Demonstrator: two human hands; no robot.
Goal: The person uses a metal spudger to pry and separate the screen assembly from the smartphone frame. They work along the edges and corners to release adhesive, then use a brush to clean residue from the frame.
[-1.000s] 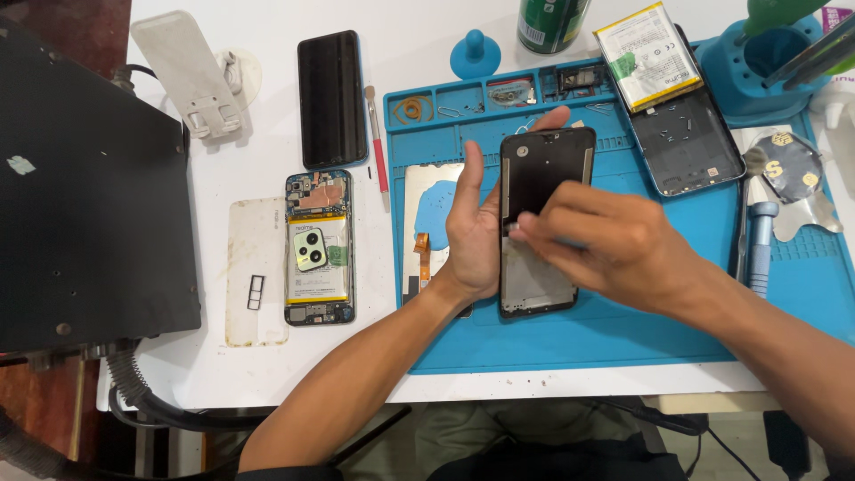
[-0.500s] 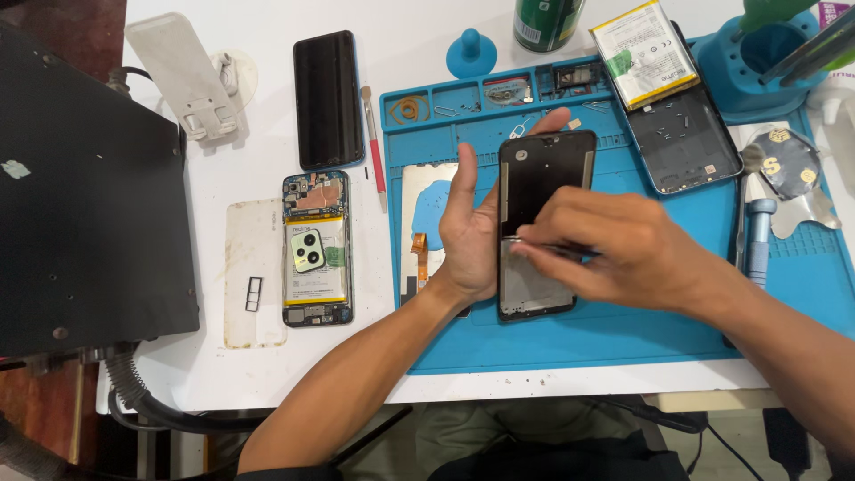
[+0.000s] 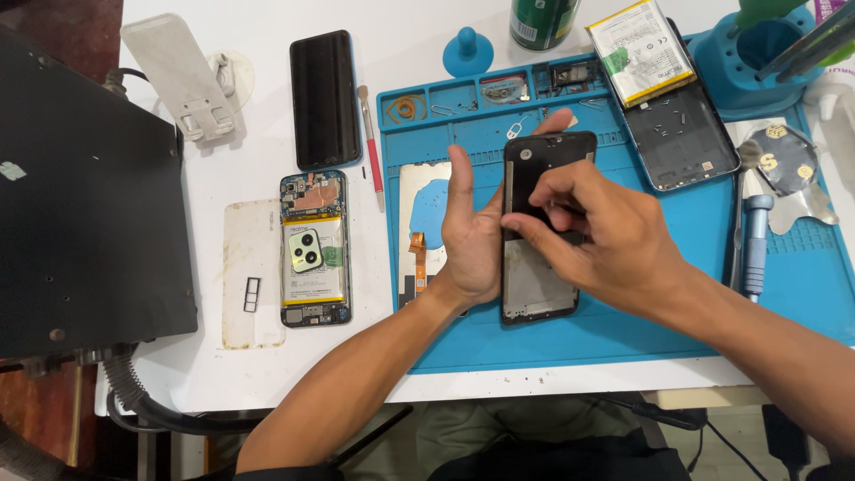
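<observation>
Phone frame (image 3: 543, 267) upright-ish on blue mat (image 3: 623, 330), mid worktop. Left hand (image 3: 472, 240) bracing its left edge, fingers extended, fingertip over top corner. Right hand (image 3: 597, 236) pinching across frame's middle, grip closed on it. Opened phone (image 3: 312, 249) lying well left.

Both forearms are bare right down to the wrists, with no watch, bracelet or glove anywhere on them. The left hand (image 3: 472, 236) carries no ring that I can see, and the right hand (image 3: 606, 236) looks just as plain, its fingernails cut short. Near the left elbow, a dark sleeve edge (image 3: 280, 470) shows. Below the table edge, greyish-green trousers (image 3: 525, 428) cover the lap.
</observation>
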